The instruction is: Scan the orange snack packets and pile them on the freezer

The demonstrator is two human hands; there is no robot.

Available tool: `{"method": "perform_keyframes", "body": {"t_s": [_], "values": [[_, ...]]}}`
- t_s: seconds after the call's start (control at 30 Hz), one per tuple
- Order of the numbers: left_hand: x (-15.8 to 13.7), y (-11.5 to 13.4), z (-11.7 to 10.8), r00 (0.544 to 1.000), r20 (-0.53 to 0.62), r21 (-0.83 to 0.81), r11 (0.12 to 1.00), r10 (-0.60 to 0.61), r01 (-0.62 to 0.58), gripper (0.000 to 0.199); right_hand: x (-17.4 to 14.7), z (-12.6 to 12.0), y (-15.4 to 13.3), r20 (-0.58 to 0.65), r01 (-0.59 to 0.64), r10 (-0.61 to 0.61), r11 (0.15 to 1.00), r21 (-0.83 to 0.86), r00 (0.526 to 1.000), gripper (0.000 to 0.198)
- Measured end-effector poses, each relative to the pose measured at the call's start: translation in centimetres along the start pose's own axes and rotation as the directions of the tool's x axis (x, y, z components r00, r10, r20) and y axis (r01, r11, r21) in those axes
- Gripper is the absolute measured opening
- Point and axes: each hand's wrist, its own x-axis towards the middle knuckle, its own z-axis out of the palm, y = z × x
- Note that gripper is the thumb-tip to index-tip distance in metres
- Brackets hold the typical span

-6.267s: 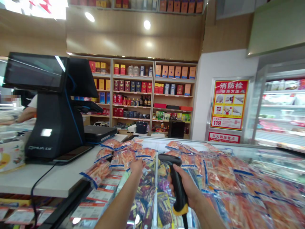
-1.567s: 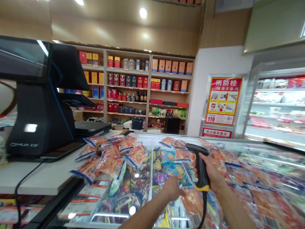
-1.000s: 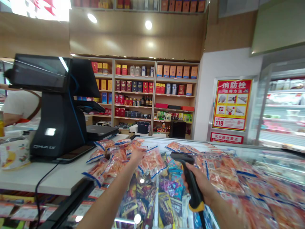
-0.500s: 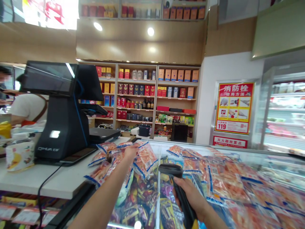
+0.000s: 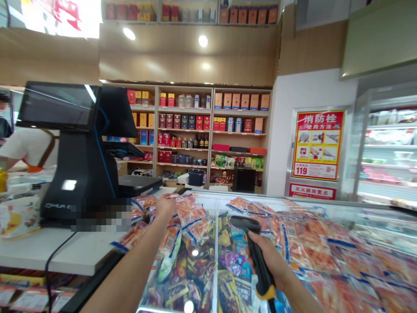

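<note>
My right hand is wrapped around the handle of a black and yellow handheld barcode scanner, its head pointing up and left over the glass-topped freezer. Further forward and left, my left hand is closed at the edge of a clear, blue-edged food packet with orange-red contents; its fingertips are partly hidden. Similar packets lie under and beside that hand, on the freezer's left side. A large spread of the same packets covers the right side.
A black checkout terminal stands on the white counter at left, with a cable hanging over the edge. Colourful bags show inside the freezer. A person in a white shirt is behind the terminal. Stocked shelves line the back wall.
My left hand has moved left, with a packet beside it shifting the same way. The scanner in my right hand has moved slightly right, and its head sits a little higher.
</note>
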Motion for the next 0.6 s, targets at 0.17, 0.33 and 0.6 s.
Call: {"method": "perform_keyframes", "body": {"t_s": [0.17,0.33,0.6], "values": [[-3.6,1.1,1.1,0.977,0.014,0.127,0.969,0.214,-0.214,0.037,1.9,-3.0,0.6,-0.115,0.038,-0.025,0.993,0.113,0.993,0.037],[-9.2,2.2,5.1,0.843,0.287,0.114,0.858,0.455,-0.502,0.043,2.7,-4.6,0.5,-0.178,0.033,-0.003,0.986,0.165,0.984,0.034],[-10.6,3.9,11.9,0.809,0.487,-0.015,0.929,0.329,-0.369,0.037,3.1,-4.8,-0.4,-0.264,0.001,0.058,0.976,0.216,0.963,0.033]]}}
